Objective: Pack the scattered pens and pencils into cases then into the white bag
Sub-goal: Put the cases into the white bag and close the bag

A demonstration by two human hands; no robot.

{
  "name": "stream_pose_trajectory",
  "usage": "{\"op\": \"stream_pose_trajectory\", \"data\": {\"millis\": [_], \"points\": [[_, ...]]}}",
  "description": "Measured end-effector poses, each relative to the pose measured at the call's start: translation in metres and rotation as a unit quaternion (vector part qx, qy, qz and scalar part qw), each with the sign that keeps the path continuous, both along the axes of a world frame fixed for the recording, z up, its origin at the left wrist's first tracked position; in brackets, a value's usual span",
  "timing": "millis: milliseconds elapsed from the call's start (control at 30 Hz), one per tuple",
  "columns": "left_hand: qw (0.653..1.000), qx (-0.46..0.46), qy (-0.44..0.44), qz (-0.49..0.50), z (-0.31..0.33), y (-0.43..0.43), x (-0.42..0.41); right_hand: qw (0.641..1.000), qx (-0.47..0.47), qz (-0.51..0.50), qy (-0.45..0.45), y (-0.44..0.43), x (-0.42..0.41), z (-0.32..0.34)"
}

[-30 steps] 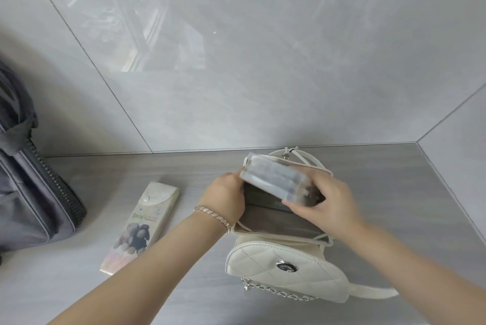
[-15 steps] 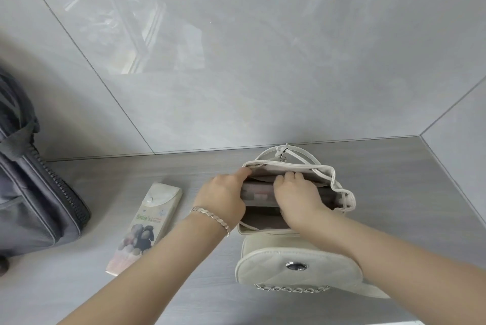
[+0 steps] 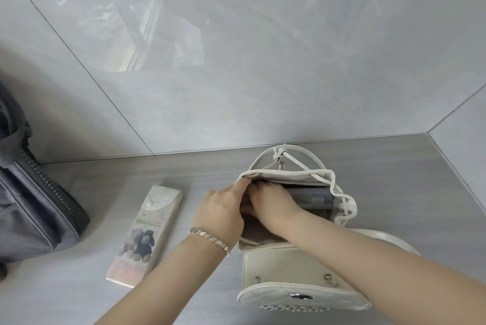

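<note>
White quilted leather lies nearest you: the flap of the white bag [image 3: 276, 264] hangs open toward you on the desk [image 3: 394, 180]. A silver clasp [image 3: 302, 296] sits on the flap and a chain [image 3: 294, 308] runs along its edge. Just beyond the flap the bag's mouth gapes upward, and both your hands are in it.

Your left hand [image 3: 221, 211], with a silver bracelet [image 3: 209, 238] at the wrist, grips the left rim of the mouth. One finger lies along the far left corner and the rest are tucked inside. Your right hand [image 3: 273, 206] reaches across from the right and goes down into the opening. Its fingers are buried there, so you cannot tell whether they clasp anything.

The clear case [image 3: 310, 197] lies inside the bag, flat across the far right part of the mouth, just right of your right hand and touching it. What it holds is only a grey blur.

Left of your left hand, apart from the bag, a printed case [image 3: 147, 232] lies flat on the desk with its snap flap at the far end. Green letters on it read "Smile's" above a cartoon of dark and pale sheep. The smaller line beside that word is too fine to read.

A white drawstring [image 3: 344, 201] loops round the bag's far rim. A grey bag [image 3: 31, 198] with a heavy zip stands at the far left, and the tiled wall [image 3: 263, 61] rises behind the desk.
</note>
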State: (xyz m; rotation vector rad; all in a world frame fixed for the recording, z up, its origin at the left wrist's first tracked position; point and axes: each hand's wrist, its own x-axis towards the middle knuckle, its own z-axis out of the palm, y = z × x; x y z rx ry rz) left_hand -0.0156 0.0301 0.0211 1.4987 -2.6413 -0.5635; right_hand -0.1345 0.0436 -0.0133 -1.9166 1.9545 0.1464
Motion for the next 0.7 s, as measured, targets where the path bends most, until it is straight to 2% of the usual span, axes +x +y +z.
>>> {"op": "stream_pose_trajectory", "data": {"millis": [200,400,533,700], "points": [[0.999,0.031,-0.015,0.024,0.0,-0.012,-0.011,0.994,0.072,-0.057,-0.058,-0.016,-0.01,-0.001],[0.999,0.026,-0.016,0.03,0.005,-0.014,-0.006,0.975,0.125,-0.163,0.083,0.017,-0.047,0.009],[0.999,0.025,-0.026,0.026,-0.006,-0.01,-0.009,0.96,0.194,-0.189,0.067,0.017,-0.056,0.004],[0.998,-0.012,-0.064,0.007,-0.007,-0.005,-0.011,0.958,0.181,-0.216,0.049,0.016,-0.055,0.001]]}}
